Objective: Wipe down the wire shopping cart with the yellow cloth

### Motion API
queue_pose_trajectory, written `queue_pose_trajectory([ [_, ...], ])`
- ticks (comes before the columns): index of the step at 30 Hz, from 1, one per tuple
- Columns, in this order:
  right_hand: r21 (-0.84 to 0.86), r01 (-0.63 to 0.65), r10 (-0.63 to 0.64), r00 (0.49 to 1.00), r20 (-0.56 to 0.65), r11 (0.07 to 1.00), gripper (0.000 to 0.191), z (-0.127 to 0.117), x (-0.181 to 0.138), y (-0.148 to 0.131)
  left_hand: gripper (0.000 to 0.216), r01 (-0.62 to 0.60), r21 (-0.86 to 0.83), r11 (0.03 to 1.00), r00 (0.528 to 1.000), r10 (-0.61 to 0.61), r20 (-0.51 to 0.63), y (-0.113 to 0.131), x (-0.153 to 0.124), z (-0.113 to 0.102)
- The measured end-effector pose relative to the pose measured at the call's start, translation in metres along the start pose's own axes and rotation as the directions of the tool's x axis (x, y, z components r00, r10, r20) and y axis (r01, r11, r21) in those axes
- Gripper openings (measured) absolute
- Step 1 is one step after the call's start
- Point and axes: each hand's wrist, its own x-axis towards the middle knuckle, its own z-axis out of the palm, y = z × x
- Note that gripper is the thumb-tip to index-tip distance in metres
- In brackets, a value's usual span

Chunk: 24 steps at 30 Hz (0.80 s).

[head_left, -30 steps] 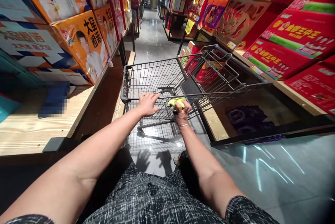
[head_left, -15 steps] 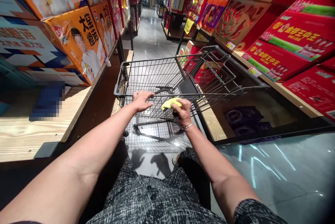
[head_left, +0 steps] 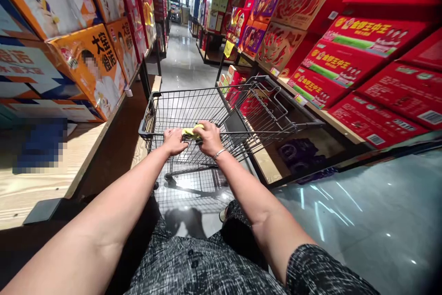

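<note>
A dark wire shopping cart [head_left: 179, 106] stands in front of me in a shop aisle, its basket empty. My left hand [head_left: 174, 141] is closed over the cart's handle bar. Right beside it, my right hand [head_left: 209, 138] presses a yellow cloth [head_left: 192, 131] against the same bar, fingers curled over it. A thin bracelet sits on my right wrist. The two hands almost touch.
Low wooden shelves [head_left: 41, 184] on the left carry orange and blue boxes [head_left: 90, 65]. Red gift boxes [head_left: 345, 65] line the slanted shelves on the right, close to the cart's right side. A glossy grey floor [head_left: 183, 65] runs ahead down the aisle.
My right hand has slid the yellow cloth leftward along the handle until it is next to my left hand. The cart and the view have shifted left.
</note>
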Motion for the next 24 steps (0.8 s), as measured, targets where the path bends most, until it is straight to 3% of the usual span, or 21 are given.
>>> queue_pose_trajectory([
  [3, -0.021, 0.028, -0.028, 1.000, -0.005, 0.999, 0.038, -0.004, -0.007, 0.002, 0.035, -0.019, 0.026, 0.999, 1.000, 0.019, -0.011, -0.011, 0.001, 0.001],
  [11, -0.244, -0.135, 0.109, 0.987, -0.116, 0.960, 0.045, -0.069, -0.073, 0.107, 0.047, -0.034, 0.026, 0.999, 0.999, 0.033, 0.036, -0.043, 0.010, -0.009],
  [15, -0.388, -0.236, 0.165, 0.964, -0.206, 0.891, 0.052, -0.101, -0.113, 0.137, 0.051, -0.022, 0.038, 0.999, 0.999, 0.020, 0.045, -0.049, 0.014, -0.013],
  [18, -0.461, -0.293, 0.175, 0.944, -0.281, 0.838, 0.052, -0.109, -0.131, 0.143, 0.050, 0.014, 0.053, 0.999, 0.998, -0.017, 0.056, -0.042, 0.013, -0.018],
  [21, -0.448, -0.365, 0.219, 0.913, -0.345, 0.816, 0.048, -0.100, -0.128, 0.139, 0.052, 0.041, 0.083, 0.996, 0.998, -0.045, 0.054, -0.019, 0.010, -0.024],
  [24, -0.382, -0.423, 0.279, 0.883, -0.377, 0.822, 0.047, -0.079, -0.109, 0.122, 0.054, -0.067, 0.057, 0.996, 0.995, 0.062, 0.084, 0.014, 0.007, -0.024],
])
